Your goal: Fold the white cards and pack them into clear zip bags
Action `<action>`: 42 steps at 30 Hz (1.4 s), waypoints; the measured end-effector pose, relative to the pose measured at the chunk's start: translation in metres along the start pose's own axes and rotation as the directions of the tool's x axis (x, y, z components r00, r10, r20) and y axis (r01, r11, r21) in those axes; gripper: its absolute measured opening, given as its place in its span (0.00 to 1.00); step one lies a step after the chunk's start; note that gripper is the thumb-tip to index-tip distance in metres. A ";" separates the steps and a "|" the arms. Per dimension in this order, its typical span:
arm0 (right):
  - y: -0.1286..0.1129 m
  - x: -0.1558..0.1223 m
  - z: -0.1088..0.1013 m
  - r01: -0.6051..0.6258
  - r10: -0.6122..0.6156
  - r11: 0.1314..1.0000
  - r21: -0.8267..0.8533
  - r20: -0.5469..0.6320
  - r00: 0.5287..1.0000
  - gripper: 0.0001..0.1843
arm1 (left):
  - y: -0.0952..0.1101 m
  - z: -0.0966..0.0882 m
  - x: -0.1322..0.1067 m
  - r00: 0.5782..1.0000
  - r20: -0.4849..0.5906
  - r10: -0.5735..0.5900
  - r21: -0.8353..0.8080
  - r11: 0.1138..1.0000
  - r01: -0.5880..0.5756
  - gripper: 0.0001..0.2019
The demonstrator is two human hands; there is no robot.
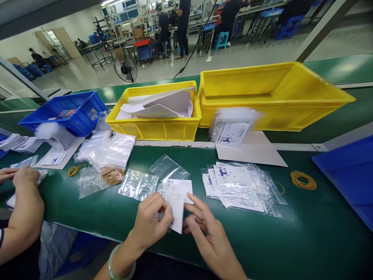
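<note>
My left hand point(153, 219) pinches the left edge of a white printed booklet point(176, 214), held tilted just above the green table. A little clear plastic shows by those fingers; whether the booklet is inside a bag I cannot tell. My right hand point(205, 231) is at the booklet's right edge, its fingers apart and holding nothing visible. Behind the booklet lies another white paper point(187, 187). Two clear plastic bags, one flat bag point(138, 184) and one farther bag point(169, 168), lie left of and beyond it. To the right is a pile of bagged booklets point(236, 181).
A booklet stack point(234, 134) stands on cardboard point(256, 149) before a yellow bin point(279, 112). Another yellow bin point(154, 128) holds papers. Rubber bands point(303, 181) lie right; plastic bags point(107, 149) lie left. A co-worker's hands point(25, 177) work beside a blue bin point(84, 112).
</note>
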State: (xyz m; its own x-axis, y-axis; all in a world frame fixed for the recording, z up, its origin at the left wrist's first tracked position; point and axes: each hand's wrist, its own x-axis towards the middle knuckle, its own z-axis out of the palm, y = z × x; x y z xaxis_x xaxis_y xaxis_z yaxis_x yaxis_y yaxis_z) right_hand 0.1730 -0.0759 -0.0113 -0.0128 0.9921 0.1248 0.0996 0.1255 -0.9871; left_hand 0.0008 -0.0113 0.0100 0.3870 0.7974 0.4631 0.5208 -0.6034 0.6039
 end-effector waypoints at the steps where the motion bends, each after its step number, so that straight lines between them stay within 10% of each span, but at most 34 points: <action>1: -0.001 -0.001 -0.002 0.040 -0.040 0.999 0.015 -0.043 0.998 0.22 | 0.000 -0.003 0.001 0.998 -0.021 -0.055 -0.051 0.997 0.054 0.13; 8: 0.006 0.004 0.013 0.254 -0.277 0.924 -0.286 -0.043 0.960 0.37 | 0.011 -0.011 0.006 0.956 0.000 -0.294 -0.409 0.872 0.269 0.12; 12: 0.006 0.010 0.021 0.326 -0.369 0.896 -0.301 -0.100 0.924 0.17 | 0.012 -0.012 0.003 0.974 0.067 -0.215 -0.436 0.872 0.222 0.09; 14: 0.004 0.012 0.017 0.310 -0.354 0.914 -0.261 -0.142 0.924 0.14 | 0.006 -0.016 0.002 0.984 0.003 -0.178 -0.346 0.923 0.168 0.05; 17: 0.000 0.013 0.006 0.298 -0.328 0.933 -0.203 -0.136 0.935 0.11 | -0.004 -0.025 0.005 0.993 0.032 -0.117 -0.246 0.962 0.121 0.24; 22: -0.004 0.013 -0.001 0.309 -0.316 0.947 -0.091 -0.072 0.946 0.11 | -0.005 -0.033 0.017 0.951 0.306 0.041 -0.390 0.917 0.086 0.02; 42: -0.010 0.022 -0.006 0.238 -0.234 0.971 -0.027 0.095 0.967 0.10 | 0.008 -0.018 0.027 0.893 0.447 0.049 -0.471 0.862 0.189 0.09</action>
State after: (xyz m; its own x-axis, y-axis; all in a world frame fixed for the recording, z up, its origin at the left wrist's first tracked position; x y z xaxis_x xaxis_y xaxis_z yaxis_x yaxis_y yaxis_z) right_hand 0.1778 -0.0555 0.0014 -0.1306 0.9304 0.3424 0.1207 0.3577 -0.9260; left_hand 0.0021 0.0052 0.0387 0.7115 0.6858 0.1530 0.1632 -0.3730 0.9134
